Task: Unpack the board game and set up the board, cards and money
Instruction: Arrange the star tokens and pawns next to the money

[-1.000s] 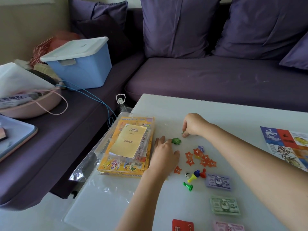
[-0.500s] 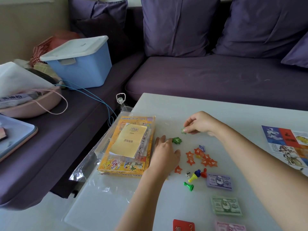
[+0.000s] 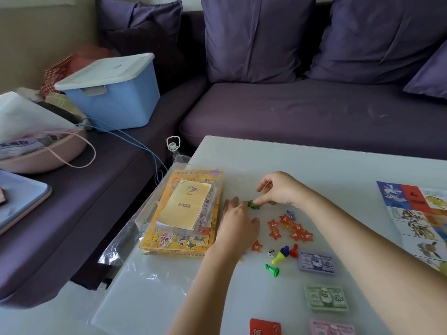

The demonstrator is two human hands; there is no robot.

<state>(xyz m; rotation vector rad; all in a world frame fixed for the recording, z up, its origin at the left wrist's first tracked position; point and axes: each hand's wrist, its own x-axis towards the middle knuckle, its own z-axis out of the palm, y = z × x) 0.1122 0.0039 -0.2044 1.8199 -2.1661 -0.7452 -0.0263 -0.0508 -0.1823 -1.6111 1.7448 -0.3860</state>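
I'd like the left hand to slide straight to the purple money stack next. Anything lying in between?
Yes: between the left hand and the purple money stack lie a lone orange star, a die and the yellow, blue and red pawns.

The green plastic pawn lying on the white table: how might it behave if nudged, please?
Lying on its side, the green plastic pawn probably rolls in an arc around its wider base. On the glossy white table it likely slides easily.
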